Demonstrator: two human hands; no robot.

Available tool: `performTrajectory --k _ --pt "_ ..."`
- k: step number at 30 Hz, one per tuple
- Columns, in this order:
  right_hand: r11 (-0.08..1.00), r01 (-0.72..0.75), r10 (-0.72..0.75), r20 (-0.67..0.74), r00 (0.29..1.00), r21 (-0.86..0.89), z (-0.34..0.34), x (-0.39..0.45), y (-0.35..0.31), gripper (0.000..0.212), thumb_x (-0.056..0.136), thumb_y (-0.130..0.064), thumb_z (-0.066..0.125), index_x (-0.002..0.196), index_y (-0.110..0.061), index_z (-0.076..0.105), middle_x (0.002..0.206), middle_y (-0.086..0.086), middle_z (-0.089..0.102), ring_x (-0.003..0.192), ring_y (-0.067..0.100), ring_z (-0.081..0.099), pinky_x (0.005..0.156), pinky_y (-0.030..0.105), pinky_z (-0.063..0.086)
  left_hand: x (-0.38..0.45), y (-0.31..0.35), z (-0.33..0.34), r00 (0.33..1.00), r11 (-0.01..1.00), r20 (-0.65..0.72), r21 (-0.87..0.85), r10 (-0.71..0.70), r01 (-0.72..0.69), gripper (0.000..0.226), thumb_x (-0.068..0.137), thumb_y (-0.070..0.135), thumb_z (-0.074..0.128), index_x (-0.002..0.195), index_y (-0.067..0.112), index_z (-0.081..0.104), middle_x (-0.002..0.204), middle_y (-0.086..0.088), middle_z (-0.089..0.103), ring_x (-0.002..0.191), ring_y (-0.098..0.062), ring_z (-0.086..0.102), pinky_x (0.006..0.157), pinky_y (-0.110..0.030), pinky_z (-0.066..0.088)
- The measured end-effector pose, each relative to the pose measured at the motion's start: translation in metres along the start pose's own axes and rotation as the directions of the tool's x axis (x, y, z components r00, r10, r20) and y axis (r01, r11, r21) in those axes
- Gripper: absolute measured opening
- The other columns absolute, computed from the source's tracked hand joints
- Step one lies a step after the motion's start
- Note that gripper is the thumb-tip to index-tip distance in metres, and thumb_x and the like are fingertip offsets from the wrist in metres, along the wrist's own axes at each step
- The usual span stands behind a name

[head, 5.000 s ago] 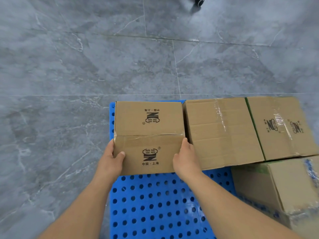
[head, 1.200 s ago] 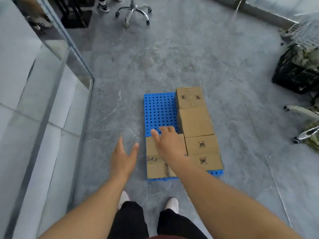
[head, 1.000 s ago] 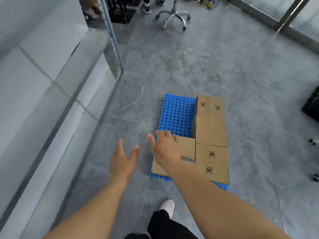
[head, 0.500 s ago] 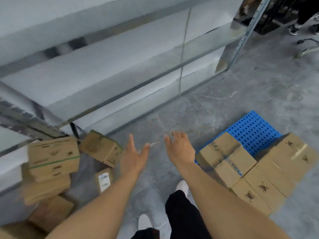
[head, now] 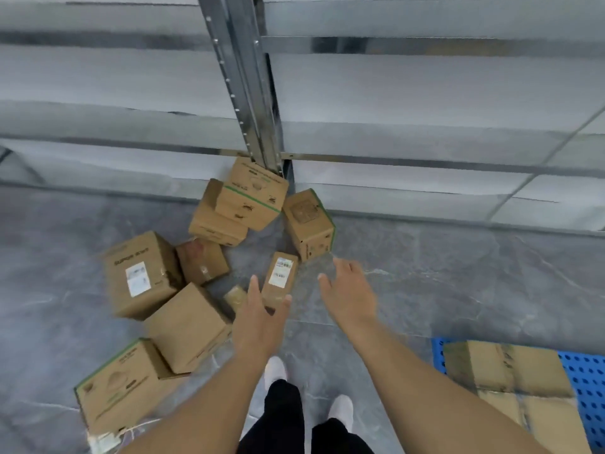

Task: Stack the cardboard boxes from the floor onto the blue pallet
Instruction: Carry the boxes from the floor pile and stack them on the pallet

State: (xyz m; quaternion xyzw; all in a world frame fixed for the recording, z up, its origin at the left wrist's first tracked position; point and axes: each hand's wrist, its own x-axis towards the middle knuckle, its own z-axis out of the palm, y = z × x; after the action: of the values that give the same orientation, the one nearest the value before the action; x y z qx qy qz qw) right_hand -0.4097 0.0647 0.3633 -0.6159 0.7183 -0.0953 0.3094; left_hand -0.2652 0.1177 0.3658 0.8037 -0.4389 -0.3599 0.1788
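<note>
Several cardboard boxes lie scattered on the grey floor ahead and to the left. A small narrow box (head: 279,278) with a white label stands in the middle. A large labelled box (head: 137,273) sits to its left, a plain box (head: 188,326) below that, and a green-striped box (head: 250,194) rests on another by the metal post. My left hand (head: 258,317) hovers open just in front of the narrow box. Beside it, my right hand (head: 348,294) is also open and holds nothing. The blue pallet (head: 589,385) with boxes (head: 504,371) on it shows at the lower right.
A metal upright post (head: 252,86) and glass wall panels run along the back, close behind the box pile. Another green-striped box (head: 121,385) lies at the lower left. My feet in white shoes (head: 275,368) stand on the floor between the pile and the pallet.
I have turned left from the pallet to the box pile, which now lies straight ahead. Both hands stay open and empty and reach forward toward the small labelled box.
</note>
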Motion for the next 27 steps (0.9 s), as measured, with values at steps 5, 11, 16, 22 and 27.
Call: performTrajectory --k 5,11,16,22,27 --pt "0.992 0.11 -0.105 0.094 0.99 -0.055 0.031 -0.021 -0.032 0.045 0.095 -0.039 0.041 0.133 -0.015 0.041 0.134 0.007 0.041 0.12 0.026 0.046 0.09 0.038 0.042 -0.024 -0.041 -0.036 0.988 0.991 -0.109 -0.085 -0.112 0.103 0.082 0.089 0.044 0.055 0.15 0.015 0.008 0.155 -0.007 0.022 0.139 -0.026 0.027 0.11 -0.039 0.028" --pt "0.957 0.254 -0.234 0.144 0.961 -0.138 0.066 -0.03 -0.087 0.044 0.093 -0.042 0.042 0.129 -0.017 0.044 0.13 0.005 0.045 0.115 0.025 0.05 0.086 0.038 0.043 -0.025 -0.092 -0.078 0.964 0.967 -0.171 -0.185 -0.205 0.173 0.083 0.09 0.045 0.053 0.15 0.018 0.002 0.156 -0.005 0.019 0.14 -0.025 0.026 0.11 -0.039 0.027" --pt "0.938 0.307 -0.273 0.205 0.94 -0.163 0.113 -0.036 -0.14 0.044 0.092 -0.045 0.043 0.127 -0.019 0.045 0.129 0.004 0.044 0.112 0.025 0.05 0.078 0.035 0.039 -0.018 -0.147 -0.108 0.934 0.924 -0.158 -0.271 -0.32 0.27 0.084 0.087 0.052 0.052 0.15 0.024 0.004 0.154 -0.004 0.025 0.134 -0.028 0.034 0.105 -0.039 0.031" --pt "0.925 0.305 -0.239 0.28 0.93 -0.225 0.199 -0.054 -0.216 0.048 0.091 -0.047 0.041 0.13 -0.018 0.044 0.127 0.005 0.046 0.112 0.025 0.05 0.081 0.035 0.039 0.007 -0.251 -0.174 0.887 0.852 -0.127 -0.365 -0.445 0.375 0.078 0.087 0.046 0.056 0.149 0.019 0.017 0.15 -0.01 0.032 0.134 -0.031 0.033 0.108 -0.044 0.03" --pt "0.93 0.252 -0.162 0.318 0.934 -0.267 0.282 -0.039 -0.255 0.045 0.09 -0.047 0.041 0.122 -0.016 0.049 0.121 0.004 0.052 0.108 0.022 0.049 0.083 0.036 0.042 0.056 -0.327 -0.193 0.895 0.859 -0.124 -0.363 -0.428 0.361 0.07 0.09 0.038 0.055 0.148 0.018 0.02 0.151 -0.007 0.032 0.135 -0.026 0.032 0.105 -0.035 0.028"
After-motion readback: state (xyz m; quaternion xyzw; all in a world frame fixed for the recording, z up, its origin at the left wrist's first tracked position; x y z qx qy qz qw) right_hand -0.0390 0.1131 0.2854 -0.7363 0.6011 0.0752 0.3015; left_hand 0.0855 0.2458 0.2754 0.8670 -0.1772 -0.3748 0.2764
